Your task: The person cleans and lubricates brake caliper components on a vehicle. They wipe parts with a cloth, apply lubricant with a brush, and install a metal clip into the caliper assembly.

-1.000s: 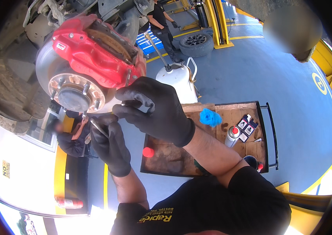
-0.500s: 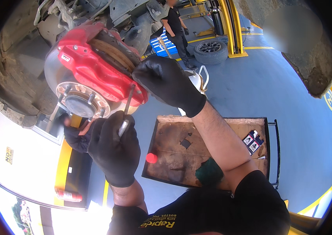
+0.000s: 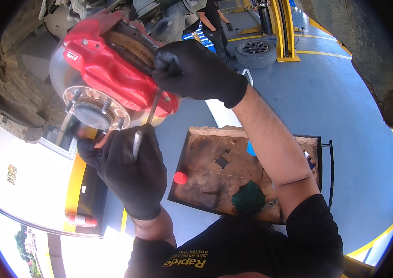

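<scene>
hands [image 3: 132, 178], tool [image 3: 137, 144] at caliper [image 3: 108, 69] — cloth [image 3: 248, 198] in tray [image 3: 196, 160]

Glossy red brake caliper [image 3: 113, 73], set aslant, slim metal rod [image 3: 153, 109] slanting at its lower end, silver piece [image 3: 137, 144] below

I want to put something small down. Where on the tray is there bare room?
The tray is bare between the red cap and dark square, and between that square and the green cloth. It's tighter right of the cloth, by a small metal piece; the right forearm hides some beyond. Crowded: around the caliper, with the rod and right hand.
</scene>
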Tool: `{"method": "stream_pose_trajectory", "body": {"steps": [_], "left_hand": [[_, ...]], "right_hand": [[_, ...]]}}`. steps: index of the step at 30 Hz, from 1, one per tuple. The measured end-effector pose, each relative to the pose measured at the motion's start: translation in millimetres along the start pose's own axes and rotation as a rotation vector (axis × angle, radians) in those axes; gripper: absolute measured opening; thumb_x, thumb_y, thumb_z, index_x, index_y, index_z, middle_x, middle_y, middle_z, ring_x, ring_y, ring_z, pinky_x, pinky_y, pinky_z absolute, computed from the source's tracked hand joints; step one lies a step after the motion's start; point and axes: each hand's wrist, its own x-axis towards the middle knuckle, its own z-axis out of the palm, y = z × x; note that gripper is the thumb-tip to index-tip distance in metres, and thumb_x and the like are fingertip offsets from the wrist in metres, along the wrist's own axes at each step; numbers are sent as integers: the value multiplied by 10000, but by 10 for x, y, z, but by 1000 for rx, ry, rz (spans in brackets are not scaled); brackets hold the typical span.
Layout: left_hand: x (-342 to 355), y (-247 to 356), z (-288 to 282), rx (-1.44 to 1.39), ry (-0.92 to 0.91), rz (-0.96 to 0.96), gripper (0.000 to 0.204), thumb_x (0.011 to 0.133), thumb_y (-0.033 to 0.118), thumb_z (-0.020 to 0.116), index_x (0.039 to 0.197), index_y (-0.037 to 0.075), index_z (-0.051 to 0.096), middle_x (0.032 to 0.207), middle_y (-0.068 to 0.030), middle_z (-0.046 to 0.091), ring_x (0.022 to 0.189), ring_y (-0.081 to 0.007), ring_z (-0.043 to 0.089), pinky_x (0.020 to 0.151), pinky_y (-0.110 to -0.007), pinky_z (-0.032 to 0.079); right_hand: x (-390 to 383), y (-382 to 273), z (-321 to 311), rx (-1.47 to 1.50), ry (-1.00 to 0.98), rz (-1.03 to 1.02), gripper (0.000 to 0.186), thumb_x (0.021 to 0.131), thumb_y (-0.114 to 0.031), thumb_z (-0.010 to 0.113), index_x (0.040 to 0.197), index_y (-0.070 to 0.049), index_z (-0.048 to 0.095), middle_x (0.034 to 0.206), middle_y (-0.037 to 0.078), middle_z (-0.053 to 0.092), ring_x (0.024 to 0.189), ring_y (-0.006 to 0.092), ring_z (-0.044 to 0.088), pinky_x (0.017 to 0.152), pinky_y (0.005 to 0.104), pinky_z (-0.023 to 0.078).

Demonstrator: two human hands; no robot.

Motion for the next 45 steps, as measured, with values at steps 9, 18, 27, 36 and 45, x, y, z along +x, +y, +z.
{"method": "stream_pose_trajectory", "body": {"steps": [9,18,27,36,45], "left_hand": [[-15,-46,169,-9,192,105,87,838,10,733,833,7,647,715,-96,635,636,-245,638,594,-346,489],[-8,12,170,-7,128,75,71,910,30,724,934,-17,676,843,-139,702,749,-283,709,652,-347,529],[-62,10,256,-42,136,-157,103,856,11,718,821,24,622,762,-80,637,639,-246,630,613,-326,489],[-44,-252,252,192,194,273,60,936,43,705,955,2,664,822,-103,680,724,-246,711,583,-329,528],[16,-128,210,203,123,224,94,933,102,731,912,26,680,812,-103,686,719,-241,687,664,-358,500]], "right_hand": [[-85,26,-2,478,-49,138,181,974,-33,653,1153,-9,668,951,45,708,819,80,638,759,242,537],[-29,67,157,567,118,26,320,849,44,756,1059,-56,536,913,-2,597,817,59,598,736,243,522],[20,75,122,477,110,16,388,772,-57,827,1025,-59,532,821,37,633,722,120,648,673,269,538],[32,75,-67,811,-24,220,399,842,-106,805,1146,-41,555,912,87,706,788,150,700,696,296,571],[148,44,-3,213,-1,-90,460,867,-141,795,1242,-27,554,941,98,686,865,157,695,773,304,585]]}}
